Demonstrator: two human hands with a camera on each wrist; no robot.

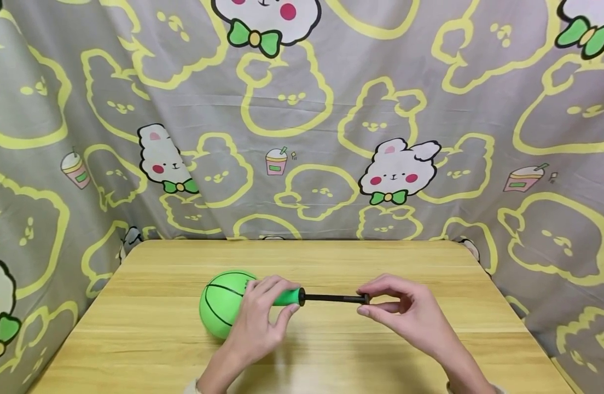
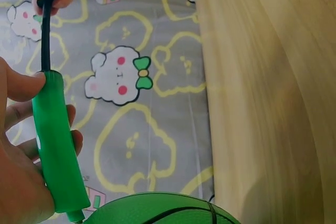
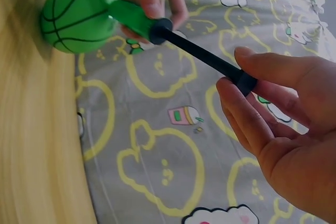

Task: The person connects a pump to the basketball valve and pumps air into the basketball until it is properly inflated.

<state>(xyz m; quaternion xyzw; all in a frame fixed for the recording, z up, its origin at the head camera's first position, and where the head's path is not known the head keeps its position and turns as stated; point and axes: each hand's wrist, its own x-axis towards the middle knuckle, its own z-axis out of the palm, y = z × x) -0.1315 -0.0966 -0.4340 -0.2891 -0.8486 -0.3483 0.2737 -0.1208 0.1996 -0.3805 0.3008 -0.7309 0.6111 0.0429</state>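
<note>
A green ball (image 1: 222, 306) with black basketball lines rests on the table. Beside it my left hand (image 1: 257, 317) grips the green barrel of a small hand pump (image 2: 58, 140), fingers curled round it. The pump's nozzle end meets the ball in the right wrist view, near the ball (image 3: 79, 17); how deep the tip goes is hidden. A black rod (image 1: 334, 298) sticks out of the barrel to the right. At its far end my right hand (image 1: 405, 309) pinches the black end cap (image 3: 244, 82) between thumb and fingers.
The wooden table (image 1: 149, 339) reaches to a back edge in front of a grey curtain (image 1: 321, 219) printed with yellow outlines and white rabbits. The curtain also hangs along the left and right sides.
</note>
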